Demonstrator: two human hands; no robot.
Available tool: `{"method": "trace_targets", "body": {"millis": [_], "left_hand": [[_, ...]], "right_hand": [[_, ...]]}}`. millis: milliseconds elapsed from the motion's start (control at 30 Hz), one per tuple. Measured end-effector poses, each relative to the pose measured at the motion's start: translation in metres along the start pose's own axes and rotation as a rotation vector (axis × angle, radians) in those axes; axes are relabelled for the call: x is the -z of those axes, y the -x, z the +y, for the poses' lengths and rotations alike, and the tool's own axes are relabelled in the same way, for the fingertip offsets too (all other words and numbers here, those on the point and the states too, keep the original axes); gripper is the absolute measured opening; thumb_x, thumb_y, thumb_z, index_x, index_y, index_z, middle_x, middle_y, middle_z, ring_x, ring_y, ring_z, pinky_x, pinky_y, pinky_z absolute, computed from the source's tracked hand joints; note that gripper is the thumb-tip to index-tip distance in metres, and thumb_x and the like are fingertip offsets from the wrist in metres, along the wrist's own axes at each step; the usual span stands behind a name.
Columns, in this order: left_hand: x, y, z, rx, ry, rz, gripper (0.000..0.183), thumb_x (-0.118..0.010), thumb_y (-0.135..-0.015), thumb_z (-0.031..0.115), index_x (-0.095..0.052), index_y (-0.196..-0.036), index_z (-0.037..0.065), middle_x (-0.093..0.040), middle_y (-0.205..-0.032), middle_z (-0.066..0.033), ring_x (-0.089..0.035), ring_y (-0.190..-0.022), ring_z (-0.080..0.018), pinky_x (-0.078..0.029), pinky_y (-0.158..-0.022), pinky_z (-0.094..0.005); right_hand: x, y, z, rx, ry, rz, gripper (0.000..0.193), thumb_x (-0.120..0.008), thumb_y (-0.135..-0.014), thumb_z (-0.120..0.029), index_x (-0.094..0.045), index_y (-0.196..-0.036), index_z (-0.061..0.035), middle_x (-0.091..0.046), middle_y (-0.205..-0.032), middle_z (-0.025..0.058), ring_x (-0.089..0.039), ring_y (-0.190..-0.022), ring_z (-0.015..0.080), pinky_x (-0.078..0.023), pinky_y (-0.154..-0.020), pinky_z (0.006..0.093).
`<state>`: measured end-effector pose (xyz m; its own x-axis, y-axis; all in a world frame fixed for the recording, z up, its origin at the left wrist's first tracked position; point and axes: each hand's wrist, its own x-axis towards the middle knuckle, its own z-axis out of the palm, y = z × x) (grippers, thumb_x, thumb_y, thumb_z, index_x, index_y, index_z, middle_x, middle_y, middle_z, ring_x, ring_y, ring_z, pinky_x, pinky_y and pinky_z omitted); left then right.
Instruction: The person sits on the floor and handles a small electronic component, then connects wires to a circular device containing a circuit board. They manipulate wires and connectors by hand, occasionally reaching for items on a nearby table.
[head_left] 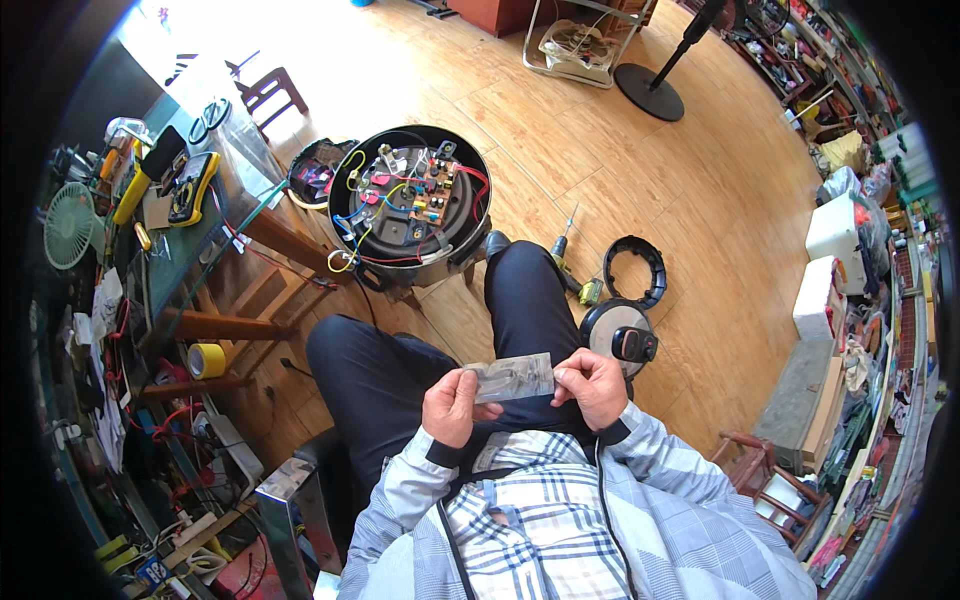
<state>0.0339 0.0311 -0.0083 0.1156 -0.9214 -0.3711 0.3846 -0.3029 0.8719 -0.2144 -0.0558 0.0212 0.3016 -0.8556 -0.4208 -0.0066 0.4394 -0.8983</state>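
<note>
A small clear plastic bag (512, 378) with something dark inside is stretched out flat above my lap. My left hand (452, 408) pinches its left end between thumb and fingers. At its right end, my right hand (592, 388) closes on the edge, fingers curled together. What the bag contains is too small to name. Beyond my knees stands an opened round cooker (440, 262), its underside up, with a circuit board (432, 192) and yellow, red and blue wires showing. No hand touches it.
Right of my knee lie a power drill (588, 290), a black ring (648, 270) and a round lid (602, 332) with a black knob. A workbench at left carries a yellow multimeter (194, 188) and a small green fan (70, 226). Cluttered shelves line the right.
</note>
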Motion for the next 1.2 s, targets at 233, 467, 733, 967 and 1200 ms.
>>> {"method": "trace_targets", "body": {"millis": [233,467,733,967,1200], "left_hand": [[0.004,-0.006,-0.015,0.046,0.025,-0.009,0.035,-0.054,-0.120,0.028,-0.069,-0.126,-0.003,-0.080,-0.098,-0.0099,-0.079,-0.076,-0.0157,-0.066,-0.067,-0.0279],[0.001,-0.010,-0.023,0.089,0.119,-0.048,0.031,-0.055,-0.120,0.025,-0.065,-0.130,-0.003,-0.078,-0.101,-0.0092,-0.079,-0.076,-0.0156,-0.066,-0.067,-0.0274],[0.002,-0.016,-0.026,0.198,-0.107,0.032,0.028,-0.067,-0.113,0.018,-0.067,-0.132,-0.002,-0.077,-0.106,-0.0120,-0.076,-0.083,-0.0213,-0.063,-0.073,-0.0342],[-0.033,-0.016,0.019,-0.695,-0.950,-0.059,0.083,-0.099,-0.071,0.010,-0.065,-0.147,0.002,-0.067,-0.146,-0.0190,-0.065,-0.124,-0.0414,-0.056,-0.105,-0.0474],[-0.054,-0.024,0.012,-0.649,-0.932,-0.196,0.081,-0.096,-0.076,0.013,-0.062,-0.149,0.001,-0.069,-0.139,-0.0222,-0.075,-0.113,-0.0408,-0.063,-0.094,-0.0443]], "right_hand": [[0.010,0.000,0.004,-0.031,-0.030,0.063,0.014,-0.070,-0.106,-0.010,-0.072,-0.099,0.0016,-0.072,-0.081,0.0090,-0.072,-0.067,0.0165,-0.067,-0.064,0.0334],[0.012,0.003,0.006,0.006,0.049,0.083,0.015,-0.070,-0.108,-0.011,-0.070,-0.103,0.0032,-0.072,-0.085,0.0093,-0.074,-0.072,0.0166,-0.069,-0.068,0.0357],[0.011,0.003,0.011,0.005,0.022,0.114,0.013,-0.069,-0.109,-0.008,-0.067,-0.102,0.0036,-0.071,-0.090,0.0077,-0.076,-0.076,0.0163,-0.070,-0.072,0.0337],[0.003,0.007,0.000,0.272,0.370,0.072,0.009,-0.071,-0.104,-0.001,-0.070,-0.097,0.0046,-0.060,-0.101,0.0053,-0.074,-0.078,0.0130,-0.064,-0.071,0.0282],[-0.001,0.014,-0.009,0.366,0.610,0.066,0.006,-0.073,-0.101,0.002,-0.072,-0.096,0.0046,-0.060,-0.104,0.0066,-0.073,-0.080,0.0116,-0.061,-0.070,0.0257]]}}
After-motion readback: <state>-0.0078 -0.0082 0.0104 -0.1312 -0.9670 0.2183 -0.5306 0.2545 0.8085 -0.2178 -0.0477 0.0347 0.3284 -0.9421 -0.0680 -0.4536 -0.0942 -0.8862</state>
